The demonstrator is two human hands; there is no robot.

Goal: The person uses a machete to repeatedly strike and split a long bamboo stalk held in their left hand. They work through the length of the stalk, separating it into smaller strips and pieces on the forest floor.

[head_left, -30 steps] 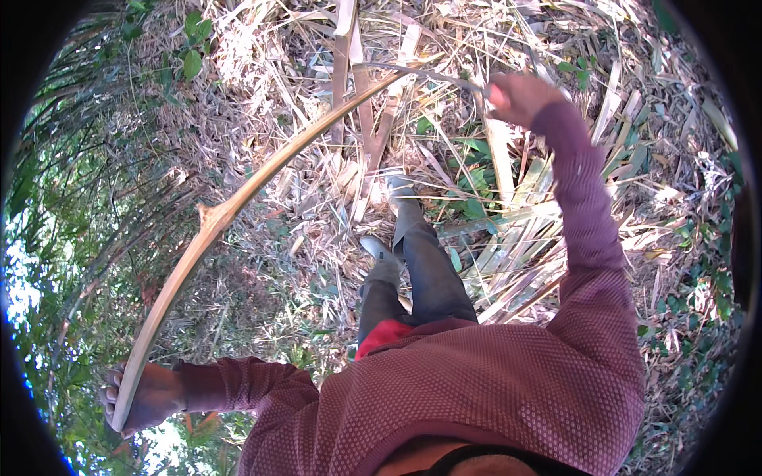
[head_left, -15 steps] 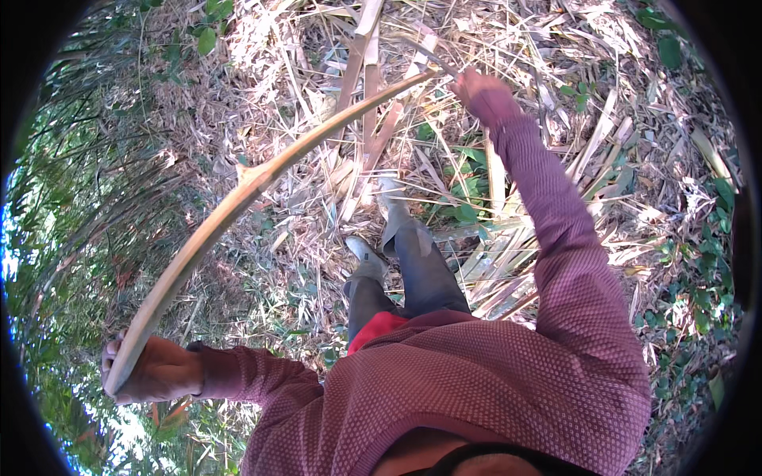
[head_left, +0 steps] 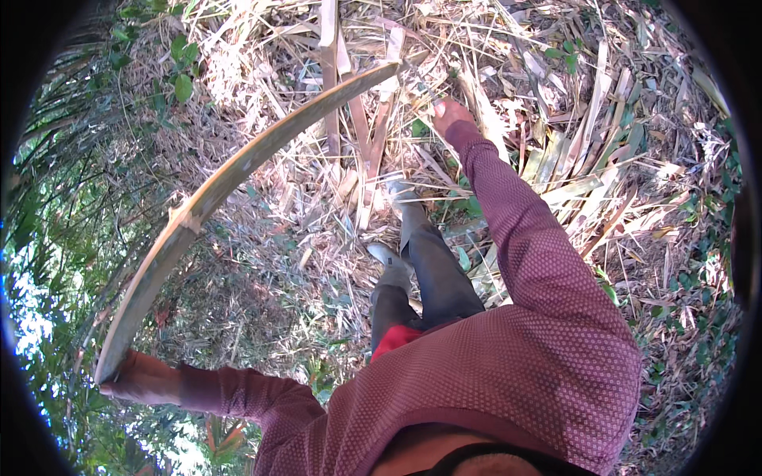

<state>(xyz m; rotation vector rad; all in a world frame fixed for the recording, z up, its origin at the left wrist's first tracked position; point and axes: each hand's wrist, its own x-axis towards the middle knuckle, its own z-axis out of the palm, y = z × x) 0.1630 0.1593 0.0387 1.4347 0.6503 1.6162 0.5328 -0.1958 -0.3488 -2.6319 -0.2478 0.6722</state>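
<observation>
left hand: [head_left: 143, 379] low at far left, closed round the lower end of the pole; fingers partly hidden behind it
right hand: [head_left: 452, 117] upper middle, seen from the back, looks curled; finger detail lost, cannot tell how far closed or what it has hold of
pole: [head_left: 262, 151] long, pale, split-looking wood; bows up from the left hand to the upper middle, far end near the right hand
pole surface: tan along upper edge, greyer on lower part
knot: [head_left: 185, 218] rough bump partway along the pole, nearer the left-hand end
arms: both stretched out, well apart, in a maroon patterned sweater [head_left: 492, 381]
legs: dark trousers [head_left: 440, 285], grey boots [head_left: 383, 254] below, red cloth [head_left: 394, 341] at the waist
ground: [head_left: 262, 262] dry leaf litter, sun-spotted
flat strips: [head_left: 329, 87] brown, lying beyond the boots, partly behind the pole
greenery: [head_left: 48, 349] dense at left edge; broad green leaves [head_left: 183, 86] at upper left
</observation>
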